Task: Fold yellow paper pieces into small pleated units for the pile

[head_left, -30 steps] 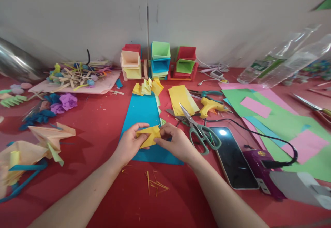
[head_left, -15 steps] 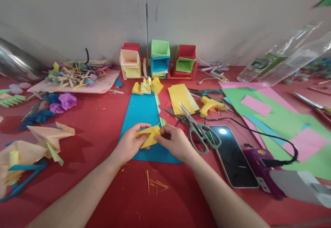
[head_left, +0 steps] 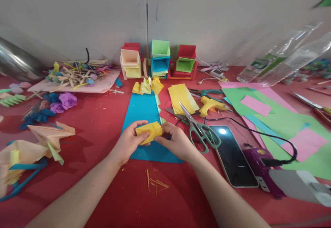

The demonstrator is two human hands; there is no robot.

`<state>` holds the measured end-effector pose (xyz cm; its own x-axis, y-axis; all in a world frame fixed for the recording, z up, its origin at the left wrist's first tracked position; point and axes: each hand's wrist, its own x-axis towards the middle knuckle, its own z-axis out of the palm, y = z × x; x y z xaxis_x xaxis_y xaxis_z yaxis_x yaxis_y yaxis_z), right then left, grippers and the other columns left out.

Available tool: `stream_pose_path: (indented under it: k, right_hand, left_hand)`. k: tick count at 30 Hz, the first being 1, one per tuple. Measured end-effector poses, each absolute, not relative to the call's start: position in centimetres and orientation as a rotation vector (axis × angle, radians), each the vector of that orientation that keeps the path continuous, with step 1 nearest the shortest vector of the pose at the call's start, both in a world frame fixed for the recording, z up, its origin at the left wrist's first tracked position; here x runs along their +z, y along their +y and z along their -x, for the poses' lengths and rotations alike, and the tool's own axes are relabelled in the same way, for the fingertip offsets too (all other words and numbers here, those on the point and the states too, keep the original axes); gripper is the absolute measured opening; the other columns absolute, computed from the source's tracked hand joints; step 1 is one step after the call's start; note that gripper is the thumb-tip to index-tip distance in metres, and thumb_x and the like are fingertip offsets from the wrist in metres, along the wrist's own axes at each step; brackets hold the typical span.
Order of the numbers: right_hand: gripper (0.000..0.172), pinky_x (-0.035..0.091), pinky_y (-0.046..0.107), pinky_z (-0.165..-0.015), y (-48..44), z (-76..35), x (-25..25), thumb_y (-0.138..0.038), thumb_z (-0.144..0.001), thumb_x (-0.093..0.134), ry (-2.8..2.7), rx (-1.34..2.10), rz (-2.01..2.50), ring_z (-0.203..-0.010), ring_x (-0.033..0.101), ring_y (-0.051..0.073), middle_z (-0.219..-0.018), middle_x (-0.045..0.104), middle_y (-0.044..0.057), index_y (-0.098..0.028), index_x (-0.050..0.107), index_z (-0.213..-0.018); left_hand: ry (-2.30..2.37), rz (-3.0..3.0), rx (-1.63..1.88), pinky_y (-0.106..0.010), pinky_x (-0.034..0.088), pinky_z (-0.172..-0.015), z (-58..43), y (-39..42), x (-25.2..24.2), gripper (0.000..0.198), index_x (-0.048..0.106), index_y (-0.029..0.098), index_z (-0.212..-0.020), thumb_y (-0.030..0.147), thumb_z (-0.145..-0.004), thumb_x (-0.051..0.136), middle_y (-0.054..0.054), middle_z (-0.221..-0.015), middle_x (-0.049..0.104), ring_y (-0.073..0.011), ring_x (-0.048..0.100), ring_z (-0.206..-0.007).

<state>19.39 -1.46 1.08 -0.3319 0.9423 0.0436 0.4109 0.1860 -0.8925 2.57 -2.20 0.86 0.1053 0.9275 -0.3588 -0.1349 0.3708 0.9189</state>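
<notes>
Between my two hands is a folded yellow paper (head_left: 149,131), raised over the blue sheet (head_left: 142,109). My left hand (head_left: 131,139) pinches its left side, thumb on the front face. At its right edge, my right hand (head_left: 173,138) grips the paper with thumb and bent fingers. Several folded yellow pieces (head_left: 146,86) lie at the far end of the blue sheet. Flat yellow sheets (head_left: 181,98) rest to the right of it. Green-handled scissors (head_left: 200,129) lie just right of my right hand. Thin yellow scraps (head_left: 156,183) are on the table nearer to me.
A phone (head_left: 234,157), a purple power strip (head_left: 266,169) and a yellow glue gun (head_left: 212,106) are on the right. Paper boxes (head_left: 160,59) stand at the back. Peach folded paper (head_left: 50,135) and purple crepe flowers (head_left: 67,102) lie on the left.
The yellow paper has turned in my fingers and now shows a broader, wider face. My left hand has shifted slightly up.
</notes>
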Motion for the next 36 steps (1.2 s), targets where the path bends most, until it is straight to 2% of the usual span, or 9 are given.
stream_pose_path:
  k: [5,9,13,18,27,32,36]
  right_hand:
    - [0.013,0.038,0.026,-0.062,-1.51,-19.12,1.14,-0.022,-0.075,0.059,-1.824,1.109,1.298,-0.068,0.047,0.013,-0.078,0.052,0.002,-0.017,0.054,-0.064]
    - [0.011,0.038,0.026,-0.06,-1.68,-18.87,1.07,-0.024,-0.075,0.058,-1.793,1.079,1.382,-0.064,0.047,0.013,-0.072,0.053,0.001,-0.017,0.054,-0.068]
    - [0.013,0.036,0.024,-0.055,-1.72,-18.73,0.89,-0.028,-0.073,0.057,-1.747,1.103,1.474,-0.061,0.046,0.013,-0.067,0.053,0.0,-0.017,0.053,-0.071]
    - [0.016,0.032,0.021,-0.049,-1.73,-18.74,0.95,-0.032,-0.072,0.057,-1.719,1.148,1.539,-0.055,0.043,0.01,-0.061,0.049,-0.003,-0.017,0.052,-0.069]
    - [0.02,0.026,0.021,-0.045,-1.59,-18.95,1.19,-0.032,-0.073,0.056,-1.705,1.236,1.536,-0.051,0.034,0.008,-0.054,0.041,-0.005,-0.015,0.052,-0.063]
    - [0.018,0.03,0.021,-0.048,-1.56,-19.01,1.05,-0.029,-0.075,0.056,-1.667,1.261,1.415,-0.052,0.038,0.008,-0.057,0.044,-0.005,-0.016,0.05,-0.064]
    - [0.01,0.04,0.023,-0.058,-1.62,-19.01,0.83,-0.026,-0.076,0.056,-1.651,1.188,1.255,-0.063,0.049,0.011,-0.073,0.056,0.0,-0.017,0.052,-0.079]
  left_hand:
    - [1.171,-0.832,0.931,-0.026,0.056,-0.059,-2.57,-2.14,0.78,0.042,0.051,0.014,-0.109,0.021,-0.071,0.067,-0.008,-0.094,0.063,-0.0168,0.063,-0.076]
    - [1.146,-0.826,0.936,-0.025,0.055,-0.059,-2.57,-2.07,0.64,0.039,0.052,0.013,-0.109,0.019,-0.072,0.065,-0.008,-0.097,0.062,-0.0159,0.062,-0.076]
    - [1.104,-0.842,0.952,-0.027,0.055,-0.063,-2.6,-2.17,0.39,0.038,0.053,0.015,-0.109,0.026,-0.074,0.063,-0.008,-0.101,0.062,-0.0179,0.062,-0.082]
    - [1.094,-0.932,0.92,-0.03,0.055,-0.071,-2.5,-2.39,0.38,0.047,0.053,0.016,-0.112,0.03,-0.07,0.069,-0.008,-0.103,0.063,-0.0198,0.062,-0.088]
    - [1.146,-0.918,0.886,-0.026,0.056,-0.063,-2.55,-2.43,0.24,0.046,0.055,0.014,-0.111,0.026,-0.069,0.07,-0.007,-0.1,0.064,-0.0169,0.063,-0.081]
    - [1.134,-0.829,0.912,-0.026,0.056,-0.062,-2.57,-2.39,0.37,0.04,0.058,0.015,-0.108,0.021,-0.069,0.069,-0.007,-0.101,0.065,-0.0174,0.063,-0.083]
    - [1.16,-0.732,0.95,-0.026,0.056,-0.06,-2.56,-2.3,0.53,0.038,0.06,0.014,-0.106,0.015,-0.069,0.069,-0.008,-0.099,0.066,-0.0184,0.063,-0.082]
